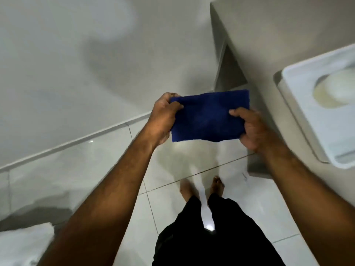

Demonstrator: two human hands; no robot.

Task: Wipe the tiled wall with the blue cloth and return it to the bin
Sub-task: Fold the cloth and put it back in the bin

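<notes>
blue cloth held flat between two hands

a white shape [25, 244] at the lower left is cut off and too blurred to name. the left hand [163, 120] pinches the cloth's upper left corner, fingertips hidden in the fold. the blue cloth [207, 118] hangs spread above the tiled floor [172, 204], before the wall [76, 64]. the right hand [251, 129] grips its right edge, thumb on top, fingers behind. a white bin [315, 116] sits at right, cut off.

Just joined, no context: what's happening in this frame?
A person stands barefoot on a glossy white tiled floor, holding a dark blue rectangular terry cloth stretched flat between both hands: left hand pinching its left edge, right hand gripping its right side. The cloth touches nothing else. A white plastic bin sits on the grey counter at right.
</notes>
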